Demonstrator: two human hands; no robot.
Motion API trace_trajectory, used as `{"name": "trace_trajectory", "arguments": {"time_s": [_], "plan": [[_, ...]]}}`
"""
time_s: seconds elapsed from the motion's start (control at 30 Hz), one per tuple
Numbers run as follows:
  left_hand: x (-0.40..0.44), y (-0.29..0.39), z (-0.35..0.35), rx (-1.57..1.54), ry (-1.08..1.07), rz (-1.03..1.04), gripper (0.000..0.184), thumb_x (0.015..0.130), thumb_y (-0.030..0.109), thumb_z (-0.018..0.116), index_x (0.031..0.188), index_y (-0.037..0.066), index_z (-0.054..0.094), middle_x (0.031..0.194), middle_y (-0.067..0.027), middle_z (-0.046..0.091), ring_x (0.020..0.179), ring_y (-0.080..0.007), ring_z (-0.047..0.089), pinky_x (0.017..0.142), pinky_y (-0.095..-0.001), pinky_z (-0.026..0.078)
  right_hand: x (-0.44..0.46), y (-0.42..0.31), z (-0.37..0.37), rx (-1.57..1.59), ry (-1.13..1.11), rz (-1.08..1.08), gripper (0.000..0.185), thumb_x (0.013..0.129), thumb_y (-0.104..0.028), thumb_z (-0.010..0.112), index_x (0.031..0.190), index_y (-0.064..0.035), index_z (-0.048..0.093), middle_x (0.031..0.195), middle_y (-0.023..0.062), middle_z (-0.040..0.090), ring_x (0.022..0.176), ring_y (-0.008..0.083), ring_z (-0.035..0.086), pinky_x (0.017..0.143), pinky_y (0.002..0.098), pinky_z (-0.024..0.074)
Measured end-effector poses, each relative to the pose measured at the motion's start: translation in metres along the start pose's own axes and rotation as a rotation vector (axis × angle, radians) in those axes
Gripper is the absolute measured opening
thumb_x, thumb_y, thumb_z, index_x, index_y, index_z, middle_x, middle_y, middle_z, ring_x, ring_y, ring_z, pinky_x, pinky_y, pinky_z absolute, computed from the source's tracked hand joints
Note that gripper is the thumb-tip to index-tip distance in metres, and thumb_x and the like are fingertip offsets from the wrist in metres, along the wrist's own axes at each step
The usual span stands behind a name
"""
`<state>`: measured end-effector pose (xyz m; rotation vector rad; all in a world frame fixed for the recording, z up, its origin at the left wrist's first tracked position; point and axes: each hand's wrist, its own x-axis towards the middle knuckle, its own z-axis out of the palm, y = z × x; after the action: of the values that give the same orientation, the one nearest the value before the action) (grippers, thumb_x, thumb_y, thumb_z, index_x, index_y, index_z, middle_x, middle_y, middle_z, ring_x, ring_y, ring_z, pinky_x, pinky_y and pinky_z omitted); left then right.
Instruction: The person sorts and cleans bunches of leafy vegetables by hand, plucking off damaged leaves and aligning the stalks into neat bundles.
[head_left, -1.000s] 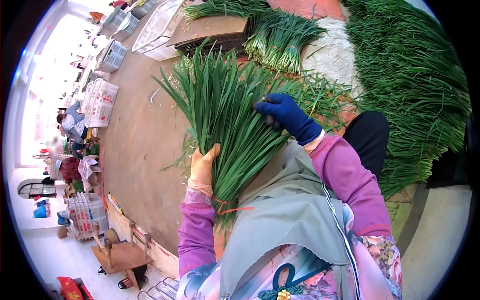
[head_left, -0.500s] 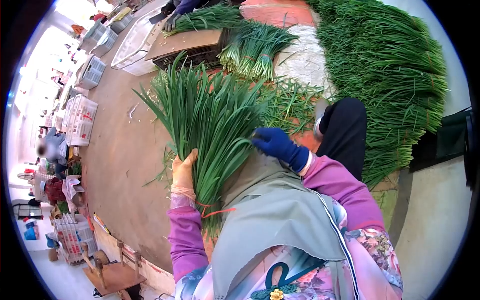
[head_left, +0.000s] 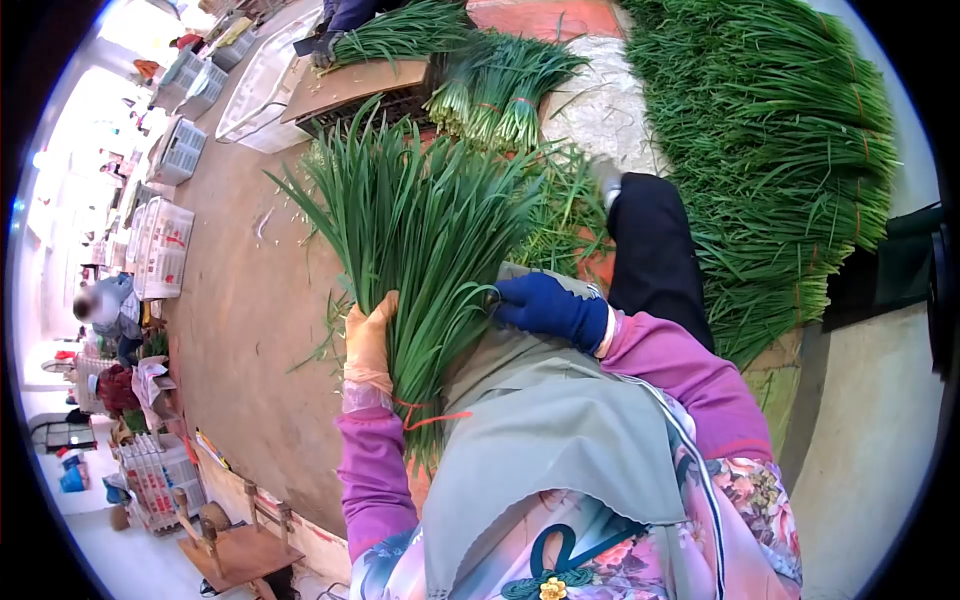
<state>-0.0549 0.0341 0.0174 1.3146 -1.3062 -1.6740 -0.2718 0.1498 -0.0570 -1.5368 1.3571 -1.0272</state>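
A large bunch of garlic chives (head_left: 410,235) lies across my lap, leaves fanned out away from me. My left hand (head_left: 369,342), in a pale orange glove, is closed around the bunch's left side low down. A red tie (head_left: 425,418) circles the bunch near its base. On the right side, my right hand (head_left: 550,305) in a dark blue glove has its fingers pinched at the edge of the bunch, on a bent chive leaf (head_left: 478,292). Its fingertips are partly hidden.
Tied chive bunches (head_left: 500,95) lie beyond, beside a board on a crate (head_left: 355,85), where another person's gloved hand (head_left: 325,48) rests. A big chive pile (head_left: 790,170) fills the right. White baskets (head_left: 162,245) and a wooden stool (head_left: 235,555) stand left.
My right hand has moved slightly left and down, closer to the bunch. My right leg has shifted left. The left hand keeps its hold on the bunch.
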Motion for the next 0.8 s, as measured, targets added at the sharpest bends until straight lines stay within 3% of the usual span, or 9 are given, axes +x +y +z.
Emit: {"name": "trace_trajectory", "arguments": {"time_s": [0.1, 0.3, 0.4, 0.47, 0.57, 0.63, 0.67, 0.7, 0.8], "plan": [[0.002, 0.003, 0.008, 0.066, -0.020, -0.007, 0.024, 0.083, 0.011, 0.058, 0.104, -0.001, 0.058, 0.087, -0.0067, 0.063, 0.068, -0.0154, 0.060, 0.060, -0.0277, 0.051, 0.003, -0.004, -0.006, -0.020, 0.092, -0.061, 0.017, 0.080, -0.022, 0.057, 0.092, -0.0108, 0.060, 0.068, 0.0120, 0.059, 0.062, 0.0282, 0.059, 0.057, 0.0378, 0.0452], [0.003, 0.005, 0.009, 0.044, -0.026, 0.006, 0.023, 0.082, 0.009, 0.060, 0.103, -0.001, 0.059, 0.087, -0.0050, 0.063, 0.071, -0.0137, 0.060, 0.064, -0.0263, 0.050, 0.013, -0.007, -0.012, 0.025, 0.034, -0.136, 0.016, 0.081, -0.019, 0.056, 0.092, -0.0081, 0.059, 0.066, 0.0101, 0.060, 0.058, 0.0208, 0.060, 0.055, 0.0340, 0.0464], [-0.005, 0.000, 0.001, 0.002, 0.006, -0.021, 0.022, 0.081, 0.008, 0.061, 0.102, 0.000, 0.060, 0.088, -0.0041, 0.063, 0.073, -0.0132, 0.059, 0.066, -0.0255, 0.049, 0.010, -0.008, -0.014, 0.262, -0.025, 0.012, 0.017, 0.082, -0.019, 0.056, 0.091, -0.0051, 0.059, 0.062, 0.0080, 0.058, 0.055, 0.0150, 0.060, 0.051, 0.0306, 0.0469], [-0.010, 0.000, -0.003, -0.012, 0.041, -0.038, 0.023, 0.081, 0.008, 0.061, 0.103, 0.001, 0.060, 0.088, -0.0042, 0.063, 0.073, -0.0134, 0.059, 0.066, -0.0257, 0.050, 0.008, 0.010, -0.013, 0.370, 0.128, 0.246, 0.016, 0.082, -0.018, 0.057, 0.088, -0.0034, 0.060, 0.060, 0.0058, 0.057, 0.052, 0.0121, 0.057, 0.047, 0.0278, 0.0464], [-0.015, 0.005, 0.000, -0.030, 0.059, -0.065, 0.025, 0.081, 0.008, 0.061, 0.105, 0.001, 0.058, 0.089, -0.0047, 0.063, 0.073, -0.0142, 0.060, 0.065, -0.0266, 0.050, 0.004, 0.047, -0.025, 0.448, 0.228, 0.382, 0.019, 0.083, -0.021, 0.056, 0.087, -0.0026, 0.061, 0.058, 0.0062, 0.057, 0.046, 0.0130, 0.055, 0.045, 0.0270, 0.0461], [-0.016, 0.004, 0.004, -0.045, 0.040, -0.030, 0.025, 0.083, 0.016, 0.060, 0.103, 0.000, 0.059, 0.083, -0.0051, 0.063, 0.064, -0.0136, 0.059, 0.056, -0.0256, 0.049, 0.003, 0.052, -0.046, 0.690, 0.415, 0.391, 0.022, 0.086, -0.023, 0.053, 0.087, -0.0024, 0.061, 0.055, 0.0051, 0.055, 0.041, 0.0123, 0.051, 0.043, 0.0254, 0.0432], [-0.013, 0.002, 0.003, -0.029, 0.036, -0.026, 0.026, 0.084, 0.016, 0.059, 0.104, -0.001, 0.058, 0.083, -0.0055, 0.063, 0.064, -0.0138, 0.059, 0.057, -0.0261, 0.050, 0.002, 0.050, -0.057, 0.663, 0.516, 0.226, 0.025, 0.089, -0.024, 0.050, 0.087, -0.0015, 0.061, 0.053, 0.0045, 0.054, 0.039, 0.0117, 0.048, 0.040, 0.0243, 0.0390], [-0.012, 0.002, 0.003, -0.027, 0.036, -0.027, 0.026, 0.084, 0.016, 0.059, 0.104, -0.001, 0.058, 0.083, -0.0055, 0.063, 0.064, -0.0138, 0.059, 0.057, -0.0261, 0.050, 0.003, 0.033, -0.067, 0.501, 0.636, 0.119, 0.027, 0.092, -0.022, 0.042, 0.087, -0.0022, 0.060, 0.051, 0.0041, 0.050, 0.046, 0.0111, 0.047, 0.051, 0.0228, 0.0392], [-0.006, 0.003, 0.007, -0.040, -0.008, -0.072, 0.028, 0.082, 0.006, 0.060, 0.109, 0.001, 0.055, 0.093, -0.0056, 0.062, 0.075, -0.0152, 0.060, 0.067, -0.0269, 0.051, 0.018, -0.011, -0.089, 0.601, 0.657, 0.059, 0.019, 0.091, -0.016, 0.047, 0.089, -0.0015, 0.060, 0.060, 0.0054, 0.056, 0.054, 0.0112, 0.052, 0.057, 0.0223, 0.0414]]}}
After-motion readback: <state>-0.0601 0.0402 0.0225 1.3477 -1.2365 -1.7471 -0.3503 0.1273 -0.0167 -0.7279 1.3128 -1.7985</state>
